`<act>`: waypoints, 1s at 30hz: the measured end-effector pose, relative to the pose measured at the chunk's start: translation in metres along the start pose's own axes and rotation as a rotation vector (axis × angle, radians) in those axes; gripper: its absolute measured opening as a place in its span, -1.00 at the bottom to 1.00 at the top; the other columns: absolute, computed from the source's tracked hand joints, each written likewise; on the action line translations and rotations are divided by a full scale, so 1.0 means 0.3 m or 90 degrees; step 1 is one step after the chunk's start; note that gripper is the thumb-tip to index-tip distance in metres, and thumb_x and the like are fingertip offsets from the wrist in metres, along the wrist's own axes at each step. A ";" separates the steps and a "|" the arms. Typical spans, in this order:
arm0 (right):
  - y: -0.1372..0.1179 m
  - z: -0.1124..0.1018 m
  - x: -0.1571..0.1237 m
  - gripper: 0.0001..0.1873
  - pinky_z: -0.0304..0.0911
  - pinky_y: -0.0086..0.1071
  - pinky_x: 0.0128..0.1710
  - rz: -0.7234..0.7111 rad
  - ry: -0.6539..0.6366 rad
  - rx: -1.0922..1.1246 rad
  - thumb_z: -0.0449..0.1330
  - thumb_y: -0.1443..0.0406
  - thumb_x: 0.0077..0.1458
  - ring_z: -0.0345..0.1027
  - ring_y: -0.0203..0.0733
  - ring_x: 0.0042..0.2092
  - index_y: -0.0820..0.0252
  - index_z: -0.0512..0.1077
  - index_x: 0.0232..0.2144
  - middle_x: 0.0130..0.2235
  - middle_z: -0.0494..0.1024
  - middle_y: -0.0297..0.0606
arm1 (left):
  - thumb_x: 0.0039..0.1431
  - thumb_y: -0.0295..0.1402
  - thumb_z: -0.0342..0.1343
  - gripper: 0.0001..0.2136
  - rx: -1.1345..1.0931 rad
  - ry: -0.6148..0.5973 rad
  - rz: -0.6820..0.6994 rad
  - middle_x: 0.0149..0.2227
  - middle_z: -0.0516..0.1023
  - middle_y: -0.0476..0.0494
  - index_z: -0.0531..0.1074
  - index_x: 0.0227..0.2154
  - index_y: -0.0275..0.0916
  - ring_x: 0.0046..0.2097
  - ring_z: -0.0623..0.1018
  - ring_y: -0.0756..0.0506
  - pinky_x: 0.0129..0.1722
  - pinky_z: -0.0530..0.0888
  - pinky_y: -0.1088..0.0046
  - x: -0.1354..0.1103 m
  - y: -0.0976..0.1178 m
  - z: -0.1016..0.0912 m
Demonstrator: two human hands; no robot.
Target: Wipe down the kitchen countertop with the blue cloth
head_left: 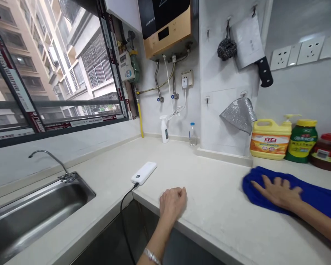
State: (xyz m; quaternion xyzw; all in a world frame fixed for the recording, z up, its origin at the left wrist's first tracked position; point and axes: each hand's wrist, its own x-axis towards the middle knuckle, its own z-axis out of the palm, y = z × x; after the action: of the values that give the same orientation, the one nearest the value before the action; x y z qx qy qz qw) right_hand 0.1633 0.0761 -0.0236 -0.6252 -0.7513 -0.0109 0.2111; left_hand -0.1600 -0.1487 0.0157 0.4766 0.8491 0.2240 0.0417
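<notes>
My right hand (281, 192) lies flat with spread fingers on a blue cloth (317, 193), pressing it onto the pale countertop (215, 206) at the right. The cloth is spread out and slightly rumpled, partly under my forearm. My left hand (173, 201) rests near the counter's front edge, its fingers curled into a loose fist, with nothing visible in it. A metal bracelet (151, 255) circles that wrist. The nearest object to the left hand is a white power bank (144, 173) with a black cable (123, 217) hanging over the edge.
A steel sink (44, 209) with a tap (51, 156) is at the left. Along the back stand a white spray bottle (164, 129) and a clear bottle (192, 135). Detergent (270, 141), a green container (302, 141) and a red-lidded jar (327, 152) line the right. A cleaver (249, 44) hangs above.
</notes>
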 end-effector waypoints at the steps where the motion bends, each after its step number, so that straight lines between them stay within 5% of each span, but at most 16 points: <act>1: -0.085 0.021 0.020 -0.13 -0.05 0.39 0.00 -0.018 -0.057 -0.029 -0.27 -0.15 0.20 0.17 0.57 0.17 0.34 0.36 0.19 0.10 0.33 0.44 | 0.30 -0.07 -0.19 -0.55 -0.001 0.000 0.000 -0.37 0.60 -0.21 0.51 -0.52 -0.11 -0.22 0.56 -0.20 -0.28 0.26 0.30 0.001 -0.001 0.001; 9: -0.742 0.125 0.074 -0.09 -0.28 0.35 0.16 -0.168 -0.197 -0.038 -0.20 -0.19 0.23 -0.16 0.52 0.33 0.36 0.07 0.34 0.32 0.01 0.37 | 0.32 -0.03 -0.22 -0.50 -0.002 0.013 -0.012 -0.42 0.59 -0.19 0.52 -0.53 -0.10 -0.31 0.53 -0.13 -0.32 0.23 0.35 0.002 -0.005 0.007; 14: -0.936 0.124 -0.020 -0.13 -0.38 0.20 0.28 -0.402 -0.280 0.012 -0.21 -0.19 0.24 -0.35 0.31 0.41 0.18 -0.05 0.39 0.41 -0.12 0.12 | 0.37 -0.07 -0.36 -0.41 -0.029 0.052 -0.021 -0.39 0.60 -0.17 0.53 -0.51 -0.12 -0.26 0.53 -0.14 -0.26 0.25 0.36 -0.007 0.003 -0.005; 17: -0.917 0.096 -0.092 -0.14 -0.39 0.14 0.32 -0.491 -0.293 0.045 -0.24 -0.20 0.25 -0.35 0.23 0.42 0.15 -0.07 0.40 0.42 -0.12 0.06 | 0.38 -0.10 -0.40 -0.44 -0.053 0.083 -0.031 -0.31 0.61 -0.18 0.53 -0.38 -0.14 -0.22 0.53 -0.16 -0.24 0.25 0.35 -0.014 0.002 -0.012; 21: -0.786 0.019 -0.205 -0.16 -0.36 0.13 0.33 -0.540 -0.273 0.072 -0.20 -0.18 0.26 -0.32 0.22 0.42 0.15 -0.02 0.39 0.41 -0.10 0.08 | 0.38 -0.11 -0.46 -0.41 -0.087 0.101 -0.031 -0.29 0.60 -0.19 0.51 -0.33 -0.15 -0.23 0.53 -0.15 -0.20 0.27 0.35 -0.011 -0.010 -0.014; 25: -0.573 -0.107 -0.341 -0.15 -0.37 0.12 0.34 -0.599 -0.275 0.109 -0.14 -0.20 0.24 -0.32 0.18 0.42 0.15 0.02 0.38 0.41 -0.09 0.07 | 0.38 -0.13 -0.44 -0.42 -0.099 0.083 -0.012 -0.34 0.59 -0.22 0.48 -0.44 -0.18 -0.23 0.53 -0.18 -0.20 0.28 0.34 0.003 -0.023 -0.018; 30: -0.209 -0.285 -0.476 -0.19 -0.41 0.10 0.37 -0.594 -0.339 0.179 0.00 -0.20 0.20 -0.36 0.10 0.42 -0.06 0.02 0.37 0.43 -0.14 -0.14 | 0.35 -0.10 -0.37 -0.46 -0.083 0.059 0.027 -0.38 0.56 -0.23 0.44 -0.50 -0.20 -0.24 0.52 -0.19 -0.29 0.25 0.37 0.012 -0.032 -0.028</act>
State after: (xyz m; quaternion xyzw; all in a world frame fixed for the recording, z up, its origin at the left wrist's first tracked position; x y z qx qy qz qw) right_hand 0.1484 -0.0952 0.0226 -0.1727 -0.9702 0.1553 0.0682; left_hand -0.1718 -0.1527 0.0197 0.4799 0.8235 0.3012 0.0285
